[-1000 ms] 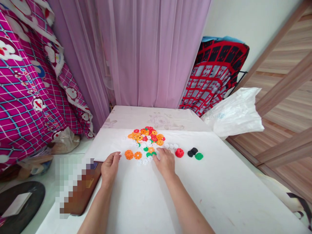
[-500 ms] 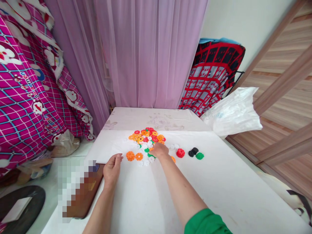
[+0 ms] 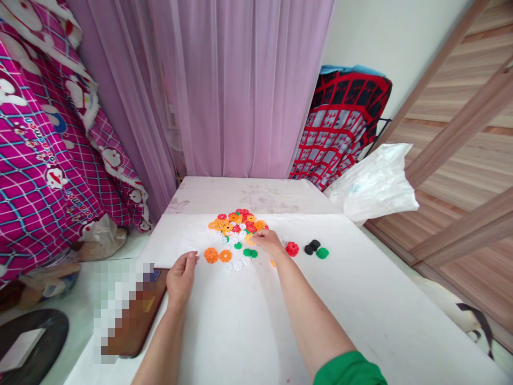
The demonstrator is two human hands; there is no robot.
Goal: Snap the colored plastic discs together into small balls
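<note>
My right hand point(image 3: 269, 241) is at the near right side of a mixed pile of flower-shaped plastic discs point(image 3: 234, 220), its fingertips pinched on a yellow flower disc point(image 3: 249, 239). Green discs point(image 3: 250, 253) and white discs point(image 3: 237, 264) lie just in front of the pile. My left hand point(image 3: 181, 275) rests near the table's left side, thumb and fingers together; whether anything is between them cannot be made out. Orange discs point(image 3: 211, 255) lie just right of its fingertips. Beyond my right wrist are a red stack point(image 3: 292, 248), black discs point(image 3: 311, 247) and a green stack point(image 3: 323, 253).
A brown phone-like case point(image 3: 140, 321), partly pixelated, lies at the left edge of the white-covered table point(image 3: 232, 331). A white plastic bag point(image 3: 372, 184) stands off the right far corner. Purple curtains point(image 3: 240, 91) hang behind, and wooden doors point(image 3: 465, 149) rise on the right.
My right hand has moved a little to the right and away from me, uncovering the green discs, with a yellow disc at its fingertips. The left hand stays nearly still. The view has shifted slightly.
</note>
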